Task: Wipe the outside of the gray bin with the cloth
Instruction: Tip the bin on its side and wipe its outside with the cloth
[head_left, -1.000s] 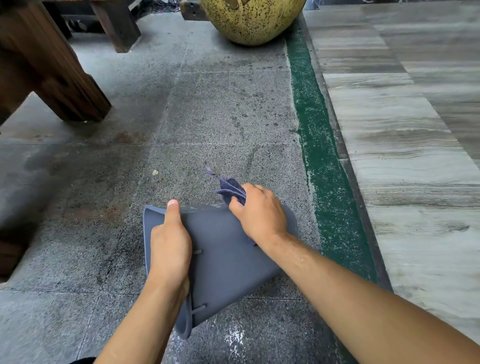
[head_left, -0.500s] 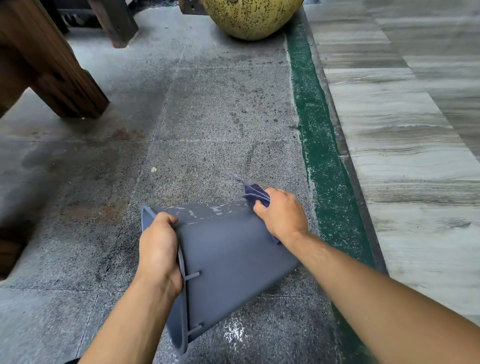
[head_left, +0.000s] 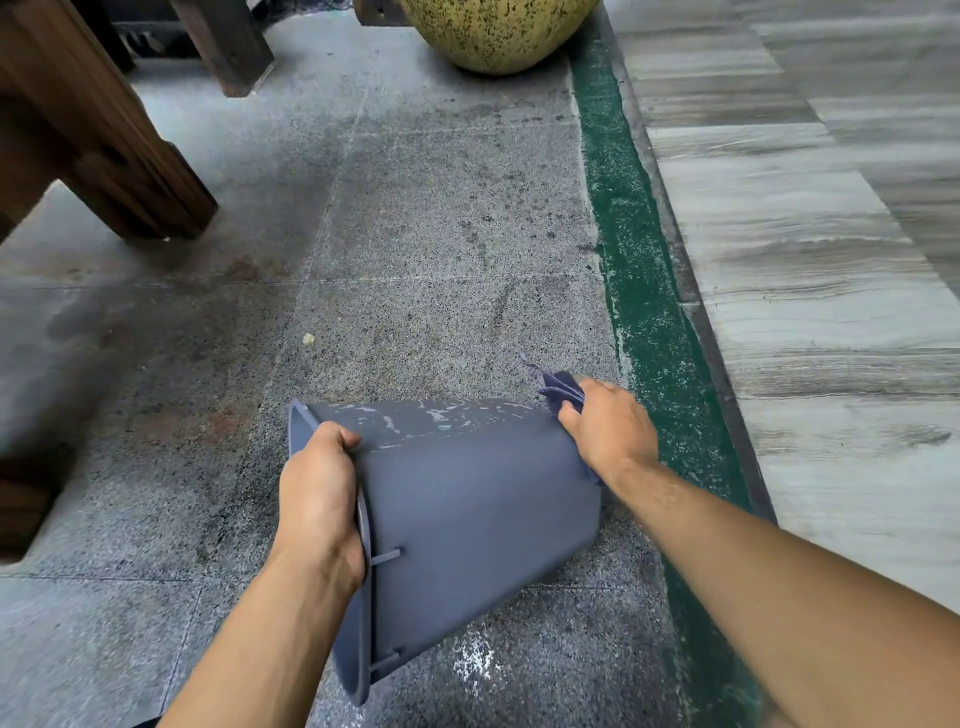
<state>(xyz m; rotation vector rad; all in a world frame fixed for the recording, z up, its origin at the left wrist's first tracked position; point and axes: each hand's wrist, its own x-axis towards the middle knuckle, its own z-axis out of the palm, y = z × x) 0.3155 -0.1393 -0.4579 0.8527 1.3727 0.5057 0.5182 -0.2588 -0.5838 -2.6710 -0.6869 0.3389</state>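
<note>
One gray bin (head_left: 467, 519), one cloth (head_left: 561, 388), two bare hands — that is the count. Around them: one speckled yellow pot (head_left: 498, 31) at the top edge, two dark wooden legs, a big one (head_left: 104, 140) at the left and a thinner one (head_left: 228, 47) behind it, and one green strip (head_left: 639, 270) running between the gray stone floor (head_left: 415, 234) and the streaked pale paving (head_left: 831, 260) on the right.

The bin lies tipped on its side on the stone floor, its rim toward the left and its base toward the right, low in the middle of the view. It sits squarely between the two hands. The left hand (head_left: 319, 499) is curled tight over the rim, fingers wrapped inside, thumb on the outer wall — a firm grip. The right hand (head_left: 608, 431) is at the opposite end, up at the far corner of the base, fingers bunched closed around the dark blue cloth, which pokes out just past the knuckles and presses against the bin's edge. Pale wet-looking streaks show along the bin's upper side between the hands. A small whitish patch marks the floor just below the bin, and a tiny pale crumb (head_left: 308, 339) lies on the stone beyond it.
</note>
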